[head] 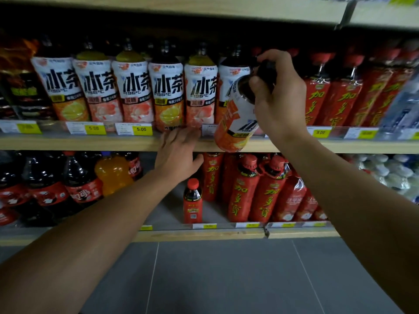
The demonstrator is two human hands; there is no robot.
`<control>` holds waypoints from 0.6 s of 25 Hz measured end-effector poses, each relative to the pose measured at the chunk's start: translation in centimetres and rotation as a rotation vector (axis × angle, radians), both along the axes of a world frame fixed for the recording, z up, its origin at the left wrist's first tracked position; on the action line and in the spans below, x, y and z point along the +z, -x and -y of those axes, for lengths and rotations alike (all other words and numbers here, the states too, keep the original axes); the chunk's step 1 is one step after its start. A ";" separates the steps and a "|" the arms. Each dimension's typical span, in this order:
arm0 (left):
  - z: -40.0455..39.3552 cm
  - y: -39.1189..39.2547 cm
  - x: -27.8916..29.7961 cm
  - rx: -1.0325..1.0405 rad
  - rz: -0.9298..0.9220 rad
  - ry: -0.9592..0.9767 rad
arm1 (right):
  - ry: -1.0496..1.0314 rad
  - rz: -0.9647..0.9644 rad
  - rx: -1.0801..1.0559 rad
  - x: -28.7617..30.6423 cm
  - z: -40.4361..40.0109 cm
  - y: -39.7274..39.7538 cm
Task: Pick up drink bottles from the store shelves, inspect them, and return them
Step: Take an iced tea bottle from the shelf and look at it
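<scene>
I am looking at wooden store shelves packed with drinks, with both of my bare arms reaching forward into the scene. My right hand (277, 96) is raised in front of the middle wooden shelf (90, 142), its fingers (258, 83) clenched around the dark neck and cap end of a tea bottle with a white and orange plastic label (238, 123). That bottle hangs tilted, its base swung down and to the left so that it crosses the shelf's front edge, in the air and clear of the board.

My left hand (178, 155) sits lower and to the left of the held bottle, palm away from me, fingers loosely spread and grasping nothing. Its fingertips reach the shelf's front edge, just below a standing bottle; I cannot tell whether they touch it.

Behind my hands, on the middle shelf, stands a row of matching white-labelled tea bottles (131, 91) with bold black characters and orange or pink fruit pictures. To their right stand tall red bottles with yellow characters (317, 100). Yellow and white price tags (140, 129) line the shelf's front rail.

On the lower shelf, at left, are dark cola bottles with red labels (79, 177) and one orange soda bottle (112, 173). Near the middle a small red-capped, red-labelled bottle (192, 201) stands alone, with more tall red bottles just beside it on the right. Grey floor tiles (215, 279) fill the near foreground.
</scene>
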State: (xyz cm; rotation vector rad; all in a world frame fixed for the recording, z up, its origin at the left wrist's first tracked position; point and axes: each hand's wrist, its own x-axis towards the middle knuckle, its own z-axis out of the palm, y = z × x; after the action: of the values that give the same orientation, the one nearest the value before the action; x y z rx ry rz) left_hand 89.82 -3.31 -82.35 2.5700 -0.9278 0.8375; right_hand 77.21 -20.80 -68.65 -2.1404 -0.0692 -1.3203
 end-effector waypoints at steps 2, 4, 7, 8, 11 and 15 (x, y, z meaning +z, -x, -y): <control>0.0 -0.6 -0.6 -0.001 0.006 -0.021 | 0.023 0.004 0.012 -0.6 -0.3 -1.1; -0.1 -1.0 -1.3 -0.005 0.009 -0.040 | 0.043 0.005 0.021 -1.2 -0.8 -2.1; -0.5 -1.5 -2.5 -0.006 0.034 -0.077 | 0.030 0.090 -0.025 -2.2 -1.9 -3.6; -0.6 -1.6 -2.9 -0.006 0.044 -0.085 | 0.006 0.140 -0.041 -2.4 -2.2 -4.0; -0.7 -1.9 -3.4 -0.017 0.052 -0.085 | -0.049 0.248 -0.077 -3.0 -2.3 -4.9; -0.8 -2.2 -3.4 -0.028 0.061 -0.084 | -0.066 0.263 -0.074 -3.3 -2.3 -6.0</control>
State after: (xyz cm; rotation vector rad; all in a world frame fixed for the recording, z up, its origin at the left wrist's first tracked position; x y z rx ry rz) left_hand 92.03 -2.47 -85.80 2.6086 -1.0352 0.8912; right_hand 83.20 -18.46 -71.98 -1.9206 -0.0526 -1.6191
